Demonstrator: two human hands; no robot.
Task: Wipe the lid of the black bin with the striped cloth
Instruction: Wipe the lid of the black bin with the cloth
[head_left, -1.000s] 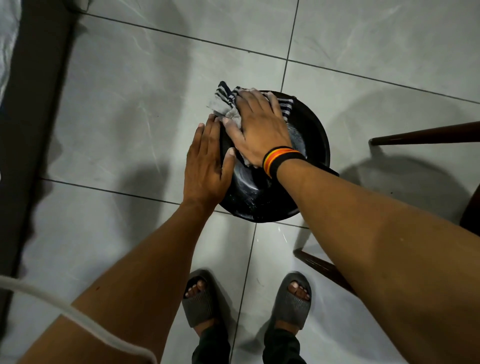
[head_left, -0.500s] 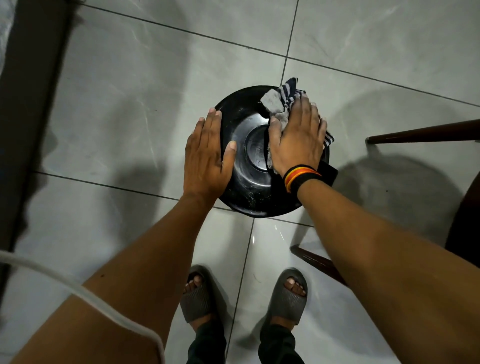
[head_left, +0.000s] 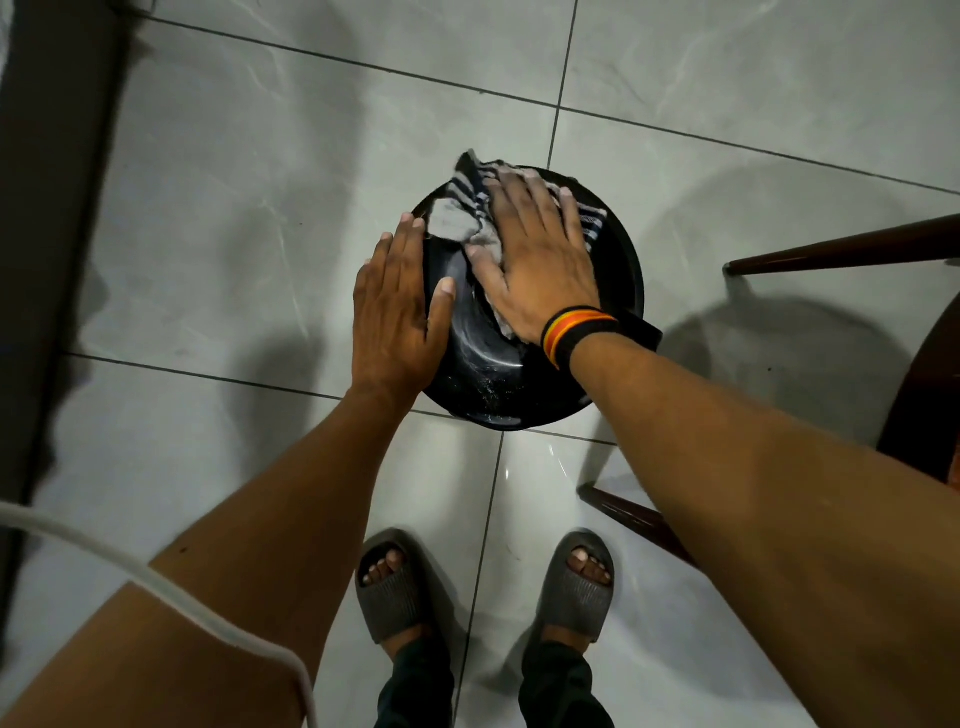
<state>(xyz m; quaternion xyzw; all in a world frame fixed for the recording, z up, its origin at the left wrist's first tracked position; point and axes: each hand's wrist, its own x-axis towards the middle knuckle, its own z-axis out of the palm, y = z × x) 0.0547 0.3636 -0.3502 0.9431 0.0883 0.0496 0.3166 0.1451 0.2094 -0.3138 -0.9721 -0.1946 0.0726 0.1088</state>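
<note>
A round black bin stands on the tiled floor below me, its glossy lid (head_left: 488, 379) smeared with pale streaks. My right hand (head_left: 537, 260), with a striped wristband, presses flat on the striped cloth (head_left: 467, 208), which is bunched on the far part of the lid. The cloth's dark-and-white stripes stick out past my fingers at the far rim. My left hand (head_left: 397, 312) lies flat, fingers together, against the lid's left edge and holds nothing.
Dark wooden chair legs (head_left: 841, 249) reach in from the right, one low by my right forearm (head_left: 628, 519). My feet in grey slippers (head_left: 389, 587) stand just behind the bin. A white cord (head_left: 171, 597) crosses my left arm. A dark strip (head_left: 47, 208) runs along the left.
My right hand has slid the cloth from the lid's right side back toward the far left of the lid. My left hand has stayed on the left edge.
</note>
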